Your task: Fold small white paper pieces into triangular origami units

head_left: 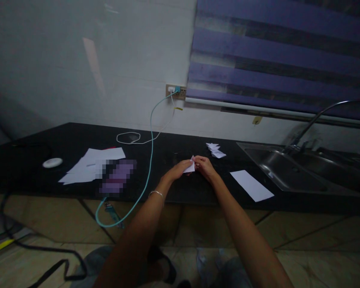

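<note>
Between my hands, just above the black countertop, is a small folded piece of white paper (pixel 189 168) with a pointed top. My left hand (pixel 180 169) grips its left side, with the fingers closed on it. At its upper right edge my right hand (pixel 204 165) pinches the paper; some fingertips are hidden behind it. Beyond my right hand lie several small folded paper pieces (pixel 216 151) in a cluster. A flat white paper strip (pixel 252 185) rests to the right, near the sink.
Loose white sheets (pixel 84 168) lie at the left, beside a blurred purple phone-like object (pixel 119 176) and a white disc (pixel 52 163). A teal cable (pixel 151 148) runs from the wall socket (pixel 176 91) over the counter edge. The steel sink (pixel 276 168) is at the right.
</note>
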{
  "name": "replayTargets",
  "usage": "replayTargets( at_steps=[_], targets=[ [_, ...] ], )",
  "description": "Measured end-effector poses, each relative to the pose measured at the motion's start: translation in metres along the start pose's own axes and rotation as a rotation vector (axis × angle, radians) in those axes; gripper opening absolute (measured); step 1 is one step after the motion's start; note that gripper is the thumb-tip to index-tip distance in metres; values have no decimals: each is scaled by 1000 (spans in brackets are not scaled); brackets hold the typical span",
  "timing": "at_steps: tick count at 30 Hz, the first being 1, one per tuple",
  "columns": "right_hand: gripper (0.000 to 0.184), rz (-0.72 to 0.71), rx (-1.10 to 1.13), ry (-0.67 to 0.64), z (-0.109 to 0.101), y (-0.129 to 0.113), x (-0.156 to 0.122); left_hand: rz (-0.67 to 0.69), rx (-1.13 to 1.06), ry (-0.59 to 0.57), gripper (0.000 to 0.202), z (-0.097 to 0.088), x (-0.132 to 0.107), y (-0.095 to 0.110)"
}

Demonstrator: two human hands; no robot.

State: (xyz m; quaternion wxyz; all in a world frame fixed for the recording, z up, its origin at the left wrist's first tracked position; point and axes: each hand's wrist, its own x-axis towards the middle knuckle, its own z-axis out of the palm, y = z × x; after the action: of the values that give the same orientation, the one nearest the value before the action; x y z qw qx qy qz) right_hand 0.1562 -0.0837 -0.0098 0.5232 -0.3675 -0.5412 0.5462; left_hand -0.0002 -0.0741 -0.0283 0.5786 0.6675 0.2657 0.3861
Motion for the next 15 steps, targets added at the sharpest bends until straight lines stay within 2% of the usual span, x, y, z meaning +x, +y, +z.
replayTargets(
  at_steps=[5, 9, 15],
  targets=[
    [26, -47, -63, 17, -1, -3, -3, 3, 23, -53, 52, -1, 0, 4],
    [25, -56, -108, 33, -3, -3, -3, -73, 37, 1, 64, -2, -1, 10],
    [29, 7, 28, 37, -3, 0, 1, 52, 128, 0, 57, -4, -3, 13]
  ],
)
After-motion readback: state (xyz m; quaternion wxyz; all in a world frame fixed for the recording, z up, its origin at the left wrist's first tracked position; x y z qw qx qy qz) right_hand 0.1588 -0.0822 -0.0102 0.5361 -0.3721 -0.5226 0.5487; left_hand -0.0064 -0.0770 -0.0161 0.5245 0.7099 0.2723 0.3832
